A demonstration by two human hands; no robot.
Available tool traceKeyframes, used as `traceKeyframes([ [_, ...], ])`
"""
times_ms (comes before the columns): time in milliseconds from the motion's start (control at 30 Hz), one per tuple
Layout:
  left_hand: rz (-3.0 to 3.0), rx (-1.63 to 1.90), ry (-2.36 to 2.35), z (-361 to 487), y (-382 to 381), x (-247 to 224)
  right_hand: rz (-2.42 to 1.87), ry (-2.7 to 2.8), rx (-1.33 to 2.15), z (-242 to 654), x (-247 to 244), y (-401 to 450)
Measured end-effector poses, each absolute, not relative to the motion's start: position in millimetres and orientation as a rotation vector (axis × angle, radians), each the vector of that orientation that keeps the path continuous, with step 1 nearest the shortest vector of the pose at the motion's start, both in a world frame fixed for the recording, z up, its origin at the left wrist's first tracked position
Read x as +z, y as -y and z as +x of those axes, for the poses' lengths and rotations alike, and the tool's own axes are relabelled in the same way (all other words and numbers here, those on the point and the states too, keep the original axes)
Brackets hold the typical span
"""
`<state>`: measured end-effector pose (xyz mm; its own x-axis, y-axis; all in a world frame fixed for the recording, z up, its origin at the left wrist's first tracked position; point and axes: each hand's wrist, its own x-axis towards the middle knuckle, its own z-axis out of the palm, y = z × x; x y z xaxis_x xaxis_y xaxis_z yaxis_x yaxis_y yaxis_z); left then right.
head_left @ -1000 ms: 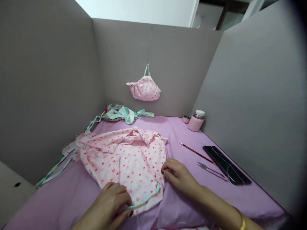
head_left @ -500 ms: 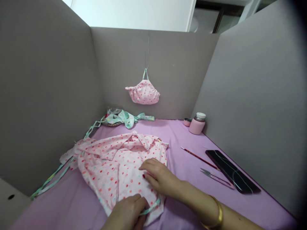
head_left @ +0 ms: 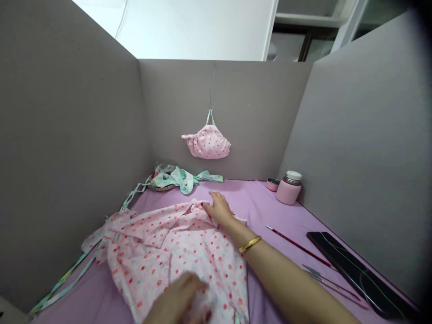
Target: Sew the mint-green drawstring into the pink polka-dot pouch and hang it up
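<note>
A pink cloth with red dots [head_left: 151, 252] lies spread over the purple tablecloth, its upper edge folded and gathered. My right hand [head_left: 218, 209] reaches to the cloth's far edge, thumb and fingers apart and nothing visible in them. A gold bracelet [head_left: 250, 244] is on that wrist. Close to the front, my left hand [head_left: 184, 292] hovers over or rests on the lower part of the cloth. Motion smears its fingers, so what they do is unclear. Pale green strips [head_left: 74, 272] trail from the cloth's left side.
A small dotted pouch [head_left: 209, 143] hangs by a thread before the grey back panel. Green fabric strips [head_left: 184, 180] are heaped at back left. On the right are a pink jar [head_left: 288, 191], its small pink lid [head_left: 272, 184], a thin brush [head_left: 297, 245], scissors [head_left: 332, 283] and a black phone [head_left: 357, 274].
My right hand has moved away from me, from mid-cloth to the far edge. The left hand has let go of the green strip near the hem. The view has tilted up slightly.
</note>
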<state>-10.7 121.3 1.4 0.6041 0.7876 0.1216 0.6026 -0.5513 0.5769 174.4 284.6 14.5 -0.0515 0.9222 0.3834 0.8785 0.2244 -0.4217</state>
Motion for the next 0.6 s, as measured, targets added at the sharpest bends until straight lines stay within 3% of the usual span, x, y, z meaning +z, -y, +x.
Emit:
traceKeyframes([
  [133, 2.437, 1.0, -1.594, -29.0, -202.1, 28.5, -1.61, 2.042, 0.095, 172.8, 9.9, -271.9],
  [300, 2.364, 0.819, -1.769, -46.6, -270.7, 27.8, -1.626, 2.007, 0.05, 184.2, 13.7, -265.2],
  [600, 2.2, 0.897, -1.937, -77.2, -251.3, 11.6, -1.684, 1.872, 0.023, 213.6, 10.5, -270.7],
])
